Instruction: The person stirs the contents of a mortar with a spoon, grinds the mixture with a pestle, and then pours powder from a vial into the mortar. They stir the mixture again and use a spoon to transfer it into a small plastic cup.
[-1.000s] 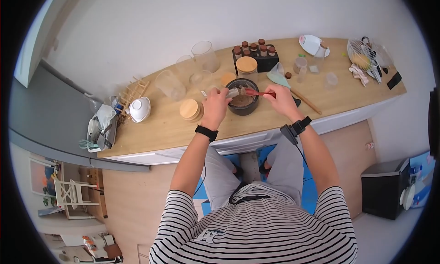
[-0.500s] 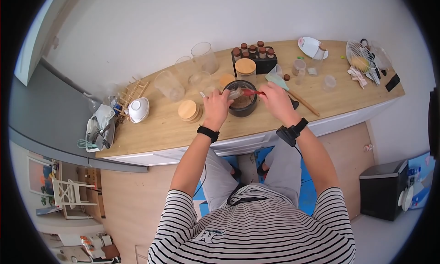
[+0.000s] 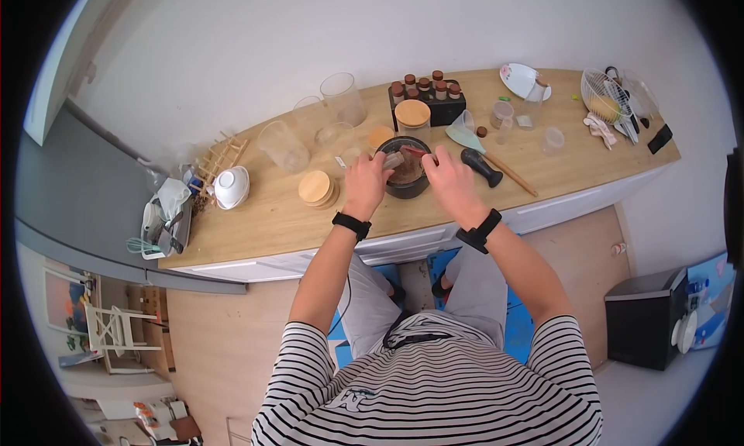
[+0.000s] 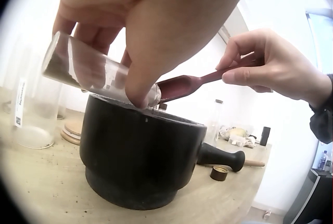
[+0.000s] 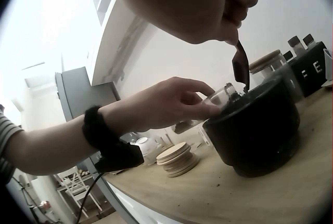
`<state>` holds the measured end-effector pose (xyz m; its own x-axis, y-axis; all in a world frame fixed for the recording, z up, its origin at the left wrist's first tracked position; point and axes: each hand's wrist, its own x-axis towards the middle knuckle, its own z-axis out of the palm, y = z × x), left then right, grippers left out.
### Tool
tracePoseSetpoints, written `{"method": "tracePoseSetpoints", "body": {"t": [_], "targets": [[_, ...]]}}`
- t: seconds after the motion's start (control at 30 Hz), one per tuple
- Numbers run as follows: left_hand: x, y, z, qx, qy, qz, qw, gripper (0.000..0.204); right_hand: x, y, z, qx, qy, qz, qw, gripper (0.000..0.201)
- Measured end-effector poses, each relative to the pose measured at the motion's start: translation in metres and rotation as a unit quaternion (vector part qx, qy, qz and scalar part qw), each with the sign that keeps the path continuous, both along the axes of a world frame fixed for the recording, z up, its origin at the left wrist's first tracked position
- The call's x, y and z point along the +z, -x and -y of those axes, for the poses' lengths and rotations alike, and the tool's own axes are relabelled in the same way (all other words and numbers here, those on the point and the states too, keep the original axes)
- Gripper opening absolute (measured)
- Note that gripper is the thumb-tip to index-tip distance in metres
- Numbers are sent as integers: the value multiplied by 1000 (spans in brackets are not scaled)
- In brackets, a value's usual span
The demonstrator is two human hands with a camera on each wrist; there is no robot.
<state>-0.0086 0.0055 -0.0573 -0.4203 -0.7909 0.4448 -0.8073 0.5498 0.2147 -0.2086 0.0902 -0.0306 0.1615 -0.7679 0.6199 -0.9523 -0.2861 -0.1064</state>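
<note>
Vial (image 4: 101, 76): gripped by the left hand (image 3: 366, 184), tilted over the mortar (image 4: 140, 151).
Scoop (image 4: 178, 86): pinched by the right hand (image 4: 270, 63), its tip at the vial's mouth; whether inside cannot quite be told.
Mortar: brown powder (image 3: 408, 171) contained; pestle (image 3: 482, 168) laid beside.
Risk: powder could be spilled on the counter (image 4: 47, 187) if the scoop were tipped or the mouth missed.

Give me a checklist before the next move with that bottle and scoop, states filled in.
1. Bottle gripped: ok, in the left hand.
2. Bottle mouth over the mortar: ok, tilted above its opening.
3. Scoop in hand: ok, the right hand holds its handle.
4. Pestle out of the mortar: ok, lying on the counter.
5. Counter clean: not ok, dark specks lie near the mortar.
6. Bottle emptied: cannot tell, the hand covers part of it.
</note>
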Motion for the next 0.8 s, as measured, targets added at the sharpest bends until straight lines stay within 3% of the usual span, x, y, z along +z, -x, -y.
{"method": "tracePoseSetpoints", "body": {"t": [0.8], "targets": [[2,-12,15,-20,-41,78,996,25,-4,10,5,22,-55,93,994,7]]}}
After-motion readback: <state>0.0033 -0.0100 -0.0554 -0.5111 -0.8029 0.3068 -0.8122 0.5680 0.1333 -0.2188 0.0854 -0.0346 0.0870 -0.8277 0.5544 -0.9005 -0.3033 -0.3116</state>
